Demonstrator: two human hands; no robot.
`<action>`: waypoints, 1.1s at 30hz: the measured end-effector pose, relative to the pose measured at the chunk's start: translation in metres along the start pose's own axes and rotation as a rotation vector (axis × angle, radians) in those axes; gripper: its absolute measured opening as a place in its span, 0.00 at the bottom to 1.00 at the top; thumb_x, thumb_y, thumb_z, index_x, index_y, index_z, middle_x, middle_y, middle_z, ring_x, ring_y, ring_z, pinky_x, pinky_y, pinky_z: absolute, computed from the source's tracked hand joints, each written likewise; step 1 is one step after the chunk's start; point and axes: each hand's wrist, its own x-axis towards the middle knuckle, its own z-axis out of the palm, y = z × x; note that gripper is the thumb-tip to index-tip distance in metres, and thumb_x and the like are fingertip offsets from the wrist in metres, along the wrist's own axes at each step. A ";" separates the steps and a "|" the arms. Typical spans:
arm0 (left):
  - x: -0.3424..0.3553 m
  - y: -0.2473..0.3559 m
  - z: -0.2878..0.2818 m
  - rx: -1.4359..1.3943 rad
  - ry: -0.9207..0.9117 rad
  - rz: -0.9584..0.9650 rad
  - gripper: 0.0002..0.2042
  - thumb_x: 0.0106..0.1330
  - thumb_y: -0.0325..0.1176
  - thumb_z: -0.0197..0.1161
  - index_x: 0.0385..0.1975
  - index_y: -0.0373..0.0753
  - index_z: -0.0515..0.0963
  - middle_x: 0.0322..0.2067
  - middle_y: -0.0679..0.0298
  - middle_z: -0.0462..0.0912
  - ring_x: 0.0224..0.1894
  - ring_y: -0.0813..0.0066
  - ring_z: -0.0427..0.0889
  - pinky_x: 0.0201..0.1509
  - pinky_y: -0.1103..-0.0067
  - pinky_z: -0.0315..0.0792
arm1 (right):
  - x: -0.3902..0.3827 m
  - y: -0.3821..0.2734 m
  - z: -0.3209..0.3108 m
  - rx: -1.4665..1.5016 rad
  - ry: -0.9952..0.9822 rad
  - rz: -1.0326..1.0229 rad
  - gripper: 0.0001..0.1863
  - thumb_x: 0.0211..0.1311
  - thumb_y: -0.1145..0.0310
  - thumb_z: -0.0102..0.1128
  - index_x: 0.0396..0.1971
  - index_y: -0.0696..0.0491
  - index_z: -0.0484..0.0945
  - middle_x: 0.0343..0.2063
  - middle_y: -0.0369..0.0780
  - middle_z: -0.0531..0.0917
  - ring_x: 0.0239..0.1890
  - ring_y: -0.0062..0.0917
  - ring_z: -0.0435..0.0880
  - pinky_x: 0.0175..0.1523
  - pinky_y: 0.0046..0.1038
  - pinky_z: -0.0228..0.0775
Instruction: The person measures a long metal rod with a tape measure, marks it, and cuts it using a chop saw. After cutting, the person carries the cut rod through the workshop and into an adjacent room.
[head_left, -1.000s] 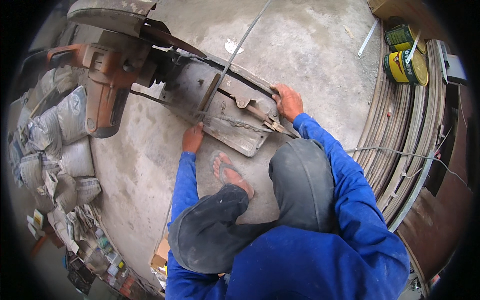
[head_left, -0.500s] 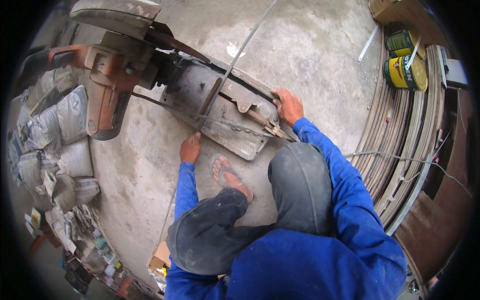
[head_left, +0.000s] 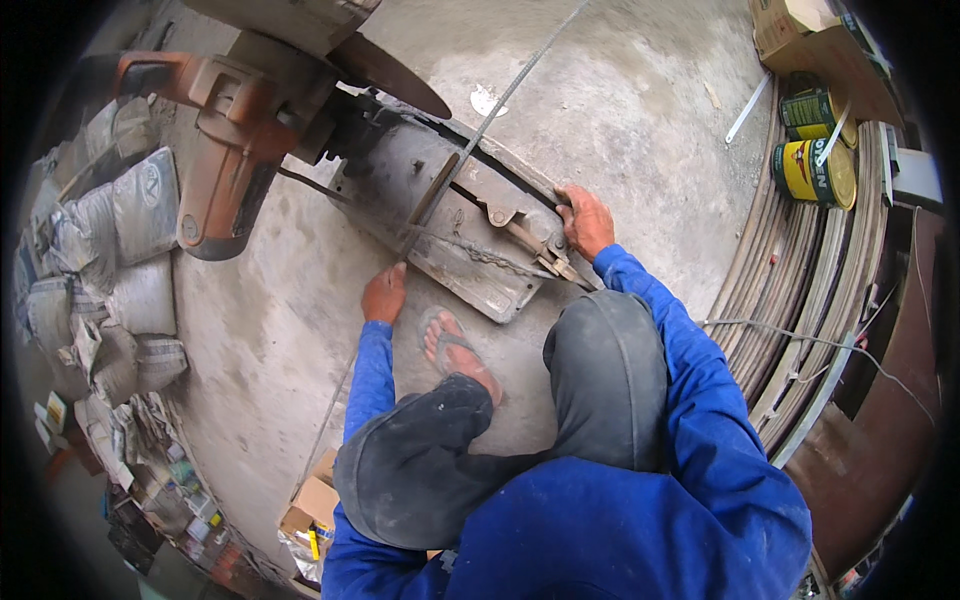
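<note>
Left hand (head_left: pixel 384 293) closed on long grey ribbed steel rod (head_left: pixel 510 90), now slightly nearer, just off dusty grey metal saw base (head_left: pixel 385 175); rod still supported across base. Right hand (head_left: pixel 588 220) at base's far right edge, grip unclear.

Filled sacks (head_left: pixel 142 295) are piled at the left, with a jumble of small items (head_left: pixel 195 510) below them. Near the bottom sits an open carton (head_left: pixel 315 500). At the right, two green-and-yellow cans (head_left: pixel 808 178) lie beside a brown cardboard box (head_left: pixel 838 55), above long stacked strips (head_left: pixel 745 265) crossed by a thin cable (head_left: pixel 790 333). A white scrap (head_left: pixel 488 101) lies on the concrete floor (head_left: pixel 640 110).
</note>
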 end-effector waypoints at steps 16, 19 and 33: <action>-0.005 0.010 0.000 0.065 0.097 -0.002 0.25 0.68 0.56 0.46 0.35 0.40 0.80 0.32 0.46 0.82 0.37 0.41 0.79 0.40 0.56 0.72 | 0.001 0.002 0.003 -0.014 0.001 -0.023 0.17 0.57 0.69 0.60 0.49 0.47 0.76 0.47 0.42 0.80 0.48 0.41 0.77 0.53 0.41 0.67; -0.008 0.014 0.002 0.108 0.151 -0.047 0.25 0.68 0.57 0.45 0.35 0.39 0.79 0.32 0.44 0.81 0.38 0.40 0.79 0.41 0.55 0.71 | 0.001 0.003 0.002 -0.004 -0.010 -0.024 0.17 0.58 0.68 0.60 0.49 0.48 0.76 0.47 0.42 0.80 0.48 0.41 0.77 0.53 0.40 0.67; -0.012 0.022 -0.008 0.054 0.051 -0.132 0.21 0.67 0.54 0.49 0.36 0.42 0.78 0.32 0.45 0.82 0.37 0.42 0.80 0.41 0.54 0.71 | 0.083 -0.151 -0.203 0.453 0.143 -0.142 0.20 0.66 0.53 0.55 0.46 0.55 0.78 0.38 0.36 0.82 0.39 0.19 0.79 0.46 0.24 0.70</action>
